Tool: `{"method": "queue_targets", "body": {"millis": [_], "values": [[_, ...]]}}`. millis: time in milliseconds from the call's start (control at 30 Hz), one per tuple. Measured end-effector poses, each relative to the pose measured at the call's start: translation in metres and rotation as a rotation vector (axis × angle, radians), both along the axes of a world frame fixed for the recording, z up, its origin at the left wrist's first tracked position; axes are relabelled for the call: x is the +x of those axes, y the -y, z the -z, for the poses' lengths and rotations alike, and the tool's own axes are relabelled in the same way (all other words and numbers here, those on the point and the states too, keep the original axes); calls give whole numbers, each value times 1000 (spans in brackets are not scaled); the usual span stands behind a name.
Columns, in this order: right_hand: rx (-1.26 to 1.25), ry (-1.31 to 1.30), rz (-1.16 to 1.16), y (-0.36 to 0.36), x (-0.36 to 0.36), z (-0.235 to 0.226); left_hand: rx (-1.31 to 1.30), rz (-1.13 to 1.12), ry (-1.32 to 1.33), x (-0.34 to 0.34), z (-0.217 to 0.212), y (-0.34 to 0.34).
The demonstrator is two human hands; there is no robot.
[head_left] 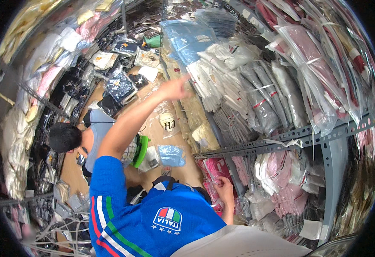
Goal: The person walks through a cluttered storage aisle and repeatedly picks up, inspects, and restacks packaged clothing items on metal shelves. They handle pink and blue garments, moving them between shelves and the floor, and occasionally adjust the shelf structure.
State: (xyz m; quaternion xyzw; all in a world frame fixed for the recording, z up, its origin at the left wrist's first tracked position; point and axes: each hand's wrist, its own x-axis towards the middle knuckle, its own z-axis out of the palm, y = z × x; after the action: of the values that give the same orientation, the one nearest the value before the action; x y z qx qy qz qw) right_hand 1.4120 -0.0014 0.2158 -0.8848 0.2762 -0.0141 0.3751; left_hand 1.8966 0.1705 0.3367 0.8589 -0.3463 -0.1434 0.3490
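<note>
Head view: your left hand (174, 90) is stretched out at the front ends of the white bagged garments (206, 85) on the upper shelf (260, 147); it's blurred, so I can't tell whether it touches or grips. Your right hand (225, 190) is low, fingers curled at the edge of the bright pink packs (214, 166) beside the lower shelf; can't tell if they pinch film.

Handling, my read: slick bags likely slide, so take one whole end, not loose film. Steady neighbours before pulling. Draw straight out, level. With arms this far apart, finish one side first. Mind the metal shelf edge; it could snag plastic.

Count: two hands, one co-worker (104, 132) to your left, one green plastic piece (142, 152), one light-blue bag (171, 155) and one lettered pale bag (167, 122) on the floor. Pink packs, white bags: several each, overlapping, no exact count.
</note>
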Motion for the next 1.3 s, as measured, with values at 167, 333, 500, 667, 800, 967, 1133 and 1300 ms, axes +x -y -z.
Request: {"method": "queue_targets", "body": {"millis": [167, 333, 500, 667, 800, 967, 1133, 1300], "values": [[42, -12, -83, 16, 4, 0, 222, 207, 470, 32, 17, -19], [56, 29, -159, 26, -4, -4, -383, -116, 152, -4, -132, -24], [82, -15, -204, 41, -34, -18, 283, 91, 323, -46, -85, -3], [137, -67, -192, 55, -74, -16, 270, 98, -252, -158, 119, 1], [163, -167, -246, 75, -107, 16, 575, 283, -202, -322, 349, -53], [189, -198, -275, 88, -151, 52, 682, -231, -436, -451, 387, -125], [104, -270, -405, 87, -140, 75, 332, -877, -706, -475, 343, -163], [101, -243, -525, 55, -69, 66, 349, -992, -634, -466, 355, -186]]}}
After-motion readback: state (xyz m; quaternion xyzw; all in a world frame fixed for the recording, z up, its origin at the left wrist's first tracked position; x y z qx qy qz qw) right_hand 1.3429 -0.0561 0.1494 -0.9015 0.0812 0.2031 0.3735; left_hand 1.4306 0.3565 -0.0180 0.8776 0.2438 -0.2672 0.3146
